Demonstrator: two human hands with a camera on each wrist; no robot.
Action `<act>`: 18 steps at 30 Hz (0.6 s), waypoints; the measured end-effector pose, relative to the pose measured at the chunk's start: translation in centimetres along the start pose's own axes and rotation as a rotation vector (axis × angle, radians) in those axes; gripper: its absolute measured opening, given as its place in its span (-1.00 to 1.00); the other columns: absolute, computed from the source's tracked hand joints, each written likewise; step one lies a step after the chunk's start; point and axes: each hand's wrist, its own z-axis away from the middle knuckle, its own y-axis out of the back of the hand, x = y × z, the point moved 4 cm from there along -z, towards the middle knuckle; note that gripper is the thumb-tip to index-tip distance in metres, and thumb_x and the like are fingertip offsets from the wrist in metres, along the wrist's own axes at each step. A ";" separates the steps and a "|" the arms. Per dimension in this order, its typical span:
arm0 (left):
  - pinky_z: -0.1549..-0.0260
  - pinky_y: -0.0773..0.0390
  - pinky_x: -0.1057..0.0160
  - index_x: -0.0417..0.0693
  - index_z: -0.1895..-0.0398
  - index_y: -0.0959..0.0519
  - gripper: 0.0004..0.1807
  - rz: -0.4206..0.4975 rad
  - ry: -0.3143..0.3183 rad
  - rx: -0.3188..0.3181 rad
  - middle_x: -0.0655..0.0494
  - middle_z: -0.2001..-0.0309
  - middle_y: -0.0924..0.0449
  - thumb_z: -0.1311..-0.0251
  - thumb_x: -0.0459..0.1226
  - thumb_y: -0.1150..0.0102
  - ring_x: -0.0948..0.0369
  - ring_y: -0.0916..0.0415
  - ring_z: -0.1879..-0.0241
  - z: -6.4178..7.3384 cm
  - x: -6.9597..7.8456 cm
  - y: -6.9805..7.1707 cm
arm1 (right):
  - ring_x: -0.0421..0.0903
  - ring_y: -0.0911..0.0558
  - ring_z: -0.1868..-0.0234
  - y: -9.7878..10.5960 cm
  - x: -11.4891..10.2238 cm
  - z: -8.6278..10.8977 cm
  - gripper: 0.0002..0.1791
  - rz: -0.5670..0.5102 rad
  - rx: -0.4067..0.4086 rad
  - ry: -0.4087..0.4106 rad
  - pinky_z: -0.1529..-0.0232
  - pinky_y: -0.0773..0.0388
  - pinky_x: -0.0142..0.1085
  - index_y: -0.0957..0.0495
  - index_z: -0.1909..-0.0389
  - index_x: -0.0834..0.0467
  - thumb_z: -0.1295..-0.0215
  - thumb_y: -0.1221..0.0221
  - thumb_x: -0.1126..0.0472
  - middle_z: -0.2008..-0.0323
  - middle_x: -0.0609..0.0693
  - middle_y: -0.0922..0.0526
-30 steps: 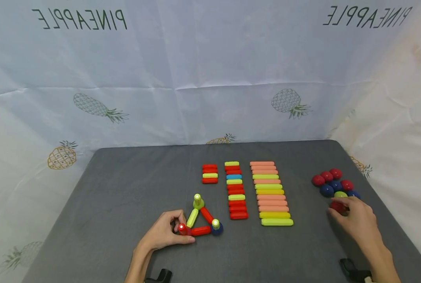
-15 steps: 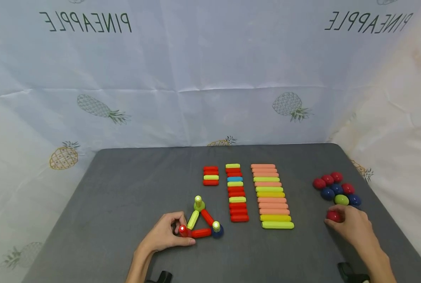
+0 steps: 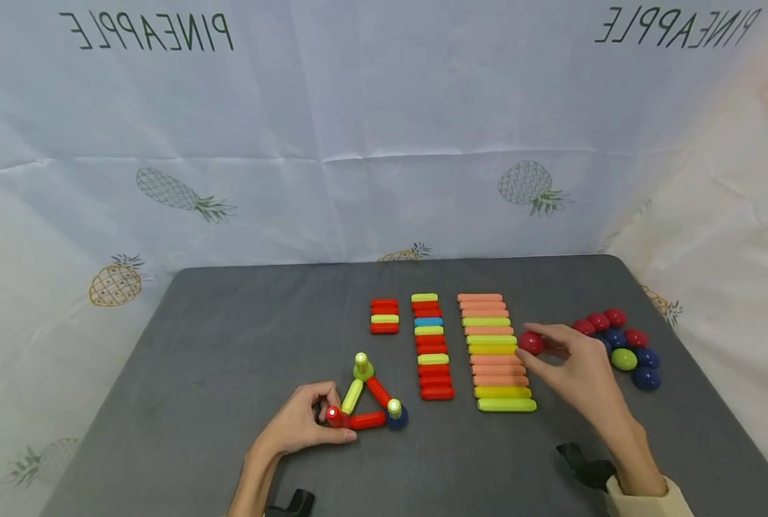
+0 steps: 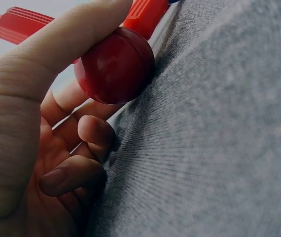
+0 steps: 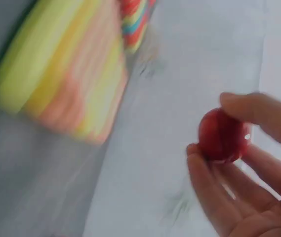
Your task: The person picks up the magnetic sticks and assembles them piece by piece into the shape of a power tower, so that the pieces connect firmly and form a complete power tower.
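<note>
My left hand [image 3: 301,424] grips the corner of a flat triangle of rods and balls, its thumb pressed along the red corner ball [image 4: 114,66]. A lime ball [image 3: 362,373] and a dark blue ball [image 3: 400,421] form the other corners. Two red rods and one lime rod [image 3: 352,397] join them, and a short rod stands upright on each ball. My right hand [image 3: 581,373] pinches a loose red ball [image 3: 530,342] between thumb and fingers, beside the row of long rods. In the right wrist view that ball [image 5: 221,136] shows well above the blurred rods.
Three rows of rods lie behind and right of the triangle: short red and lime ones [image 3: 384,328], a longer mixed row [image 3: 432,370] and long pink, yellow and lime ones [image 3: 499,370]. Several red, blue and lime balls [image 3: 624,359] cluster at the grey table's right edge.
My right hand has picked a red ball from the front of the cluster and carried it left to the long rods, uncovering a blue ball. My left hand keeps its grip on the corner.
</note>
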 end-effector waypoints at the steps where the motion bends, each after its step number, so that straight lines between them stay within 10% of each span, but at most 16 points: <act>1: 0.57 -0.32 0.43 0.00 0.51 -0.45 -0.56 0.003 0.002 -0.001 -0.06 0.56 -0.37 0.08 -0.15 -0.65 0.42 -0.24 0.57 0.0 0.0 0.0 | 0.02 -0.80 0.28 -0.5 -0.9 -0.3 -0.57 -0.026 -0.005 0.014 0.24 -0.59 -0.67 -0.72 0.02 0.26 -0.03 -0.53 0.35 0.17 0.20 -0.78; 9: 0.57 -0.30 0.42 0.01 0.51 -0.44 -0.55 0.003 -0.006 -0.001 -0.08 0.56 -0.36 0.08 -0.14 -0.65 0.40 -0.24 0.57 -0.1 0.0 0.0 | 0.03 -0.75 0.15 -4.7 -6.3 -2.2 -0.60 -0.205 -0.116 0.077 0.14 -0.76 -0.08 -0.72 0.05 0.26 -0.03 -0.51 0.39 0.12 0.12 -0.72; 18: 0.57 -0.31 0.42 0.00 0.51 -0.45 -0.56 -0.004 0.011 -0.003 -0.07 0.57 -0.38 0.06 -0.13 -0.64 0.46 -0.25 0.57 -0.1 0.0 0.1 | -0.12 -0.75 0.26 -8.9 -11.2 -3.4 -0.60 -0.252 -0.191 0.220 0.18 -0.74 -0.31 -0.73 0.03 0.21 -0.08 -0.53 0.24 0.20 0.00 -0.77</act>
